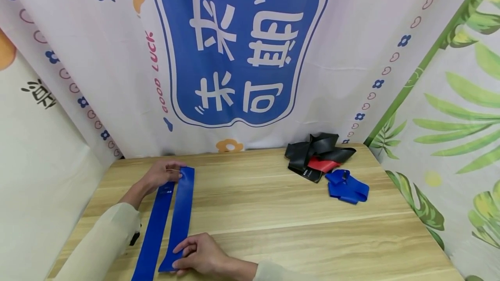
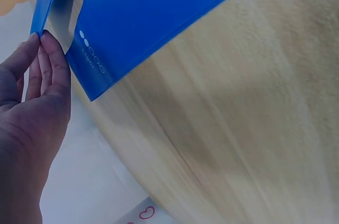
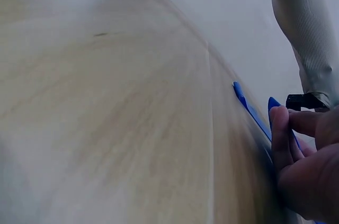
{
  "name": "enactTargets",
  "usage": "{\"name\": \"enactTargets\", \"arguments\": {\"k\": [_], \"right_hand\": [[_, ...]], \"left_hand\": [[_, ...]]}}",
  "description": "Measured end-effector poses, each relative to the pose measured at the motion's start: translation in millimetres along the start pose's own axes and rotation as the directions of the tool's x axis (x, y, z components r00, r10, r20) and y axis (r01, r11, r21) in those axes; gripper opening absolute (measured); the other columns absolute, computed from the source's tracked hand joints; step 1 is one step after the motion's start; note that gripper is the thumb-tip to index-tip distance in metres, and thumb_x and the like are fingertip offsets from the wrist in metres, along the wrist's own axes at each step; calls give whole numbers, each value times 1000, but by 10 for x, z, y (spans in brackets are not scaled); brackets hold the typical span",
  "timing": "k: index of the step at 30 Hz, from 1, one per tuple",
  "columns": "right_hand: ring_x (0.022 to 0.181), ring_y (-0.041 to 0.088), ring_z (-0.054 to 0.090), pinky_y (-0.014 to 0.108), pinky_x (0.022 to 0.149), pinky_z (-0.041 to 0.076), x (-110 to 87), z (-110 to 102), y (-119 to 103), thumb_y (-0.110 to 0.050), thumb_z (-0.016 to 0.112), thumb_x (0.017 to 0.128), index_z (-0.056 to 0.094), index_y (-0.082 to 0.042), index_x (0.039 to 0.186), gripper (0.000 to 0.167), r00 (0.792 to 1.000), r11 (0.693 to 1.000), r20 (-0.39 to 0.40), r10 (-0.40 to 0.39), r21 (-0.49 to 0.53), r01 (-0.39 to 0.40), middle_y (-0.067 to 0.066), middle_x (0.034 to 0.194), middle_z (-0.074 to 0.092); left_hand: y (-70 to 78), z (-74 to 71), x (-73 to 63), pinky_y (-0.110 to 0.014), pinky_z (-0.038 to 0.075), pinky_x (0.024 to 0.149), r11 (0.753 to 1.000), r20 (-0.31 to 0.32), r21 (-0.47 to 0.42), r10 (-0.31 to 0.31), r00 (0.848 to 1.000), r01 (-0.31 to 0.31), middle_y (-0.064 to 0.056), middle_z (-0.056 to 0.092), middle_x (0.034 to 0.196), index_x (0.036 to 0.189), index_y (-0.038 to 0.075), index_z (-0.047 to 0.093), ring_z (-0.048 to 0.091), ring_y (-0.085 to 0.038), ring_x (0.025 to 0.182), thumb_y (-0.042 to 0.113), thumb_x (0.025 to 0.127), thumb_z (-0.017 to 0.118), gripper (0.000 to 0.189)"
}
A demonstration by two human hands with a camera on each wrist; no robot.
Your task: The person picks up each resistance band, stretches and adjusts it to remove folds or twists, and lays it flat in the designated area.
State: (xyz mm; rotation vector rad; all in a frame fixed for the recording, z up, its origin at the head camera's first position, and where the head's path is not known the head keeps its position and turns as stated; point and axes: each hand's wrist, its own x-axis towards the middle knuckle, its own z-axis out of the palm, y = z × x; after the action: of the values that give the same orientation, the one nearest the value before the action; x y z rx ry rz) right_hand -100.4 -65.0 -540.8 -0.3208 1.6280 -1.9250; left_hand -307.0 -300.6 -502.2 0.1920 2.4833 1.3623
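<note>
At the left of the head view, the left hand (image 1: 162, 178) pinches the far end of a blue strip (image 1: 182, 211) between thumb and fingers. Near the bottom centre, the right hand (image 1: 204, 255) pinches the near end of it, with its fingers bent. So the strip lies between both hands, lengthwise over the table (image 1: 254, 198). Just beside it, to the left, lies a second blue strip (image 1: 153, 235), which runs out at the bottom edge. Its far end is just below the left hand.
</note>
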Motion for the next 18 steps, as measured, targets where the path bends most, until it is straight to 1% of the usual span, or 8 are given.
{"name": "enactTargets", "arguments": {"k": [2, 4, 10, 15, 18], "right_hand": [[76, 38, 78, 21, 61, 59, -3, 22, 1, 10, 77, 90, 78, -4, 104, 20, 1000, 1000, -8, 14, 5, -14, -2, 68, 66], [78, 39, 78, 22, 61, 60, -6, 41, 4, 11, 76, 90, 78, -5, 102, 20, 999, 999, -15, 31, 22, -31, -1, 68, 67], [73, 30, 79, 26, 61, 62, -9, 88, -2, 15, 75, 89, 77, -3, 99, 21, 997, 996, -41, 72, 59, -69, -1, 66, 66], [73, 31, 79, 27, 62, 63, -2, 98, -21, 16, 75, 88, 76, -3, 98, 21, 995, 996, -55, 82, 29, -80, 0, 67, 67], [75, 34, 79, 26, 61, 62, 4, 96, -29, 15, 75, 89, 76, -4, 97, 21, 993, 995, -56, 101, 9, -100, 5, 71, 72]], "left_hand": [[-16, 3, -3, -38, 61, 90, 1000, 0, 10, -4, 1000, 4, -26, 64, 138, 145, 1, 62, 68, -29, 115, 3, 101, 69, 44], [-35, 5, -9, -38, 61, 91, 1000, 3, 11, -3, 1000, 3, -27, 63, 140, 145, 0, 62, 67, -31, 117, 2, 101, 69, 44], [-86, 15, -26, -37, 61, 91, 999, -6, 32, -8, 1000, 8, -26, 64, 139, 144, 1, 63, 66, -31, 119, 4, 101, 70, 44], [-107, 29, -16, -36, 62, 89, 999, -17, 37, -4, 1000, 4, -26, 66, 136, 143, 1, 63, 69, -29, 114, 4, 100, 70, 44], [-115, 35, -6, -34, 62, 88, 999, -17, 40, 4, 1000, -3, -26, 67, 136, 144, 1, 63, 69, -29, 114, 3, 100, 71, 45]]}}
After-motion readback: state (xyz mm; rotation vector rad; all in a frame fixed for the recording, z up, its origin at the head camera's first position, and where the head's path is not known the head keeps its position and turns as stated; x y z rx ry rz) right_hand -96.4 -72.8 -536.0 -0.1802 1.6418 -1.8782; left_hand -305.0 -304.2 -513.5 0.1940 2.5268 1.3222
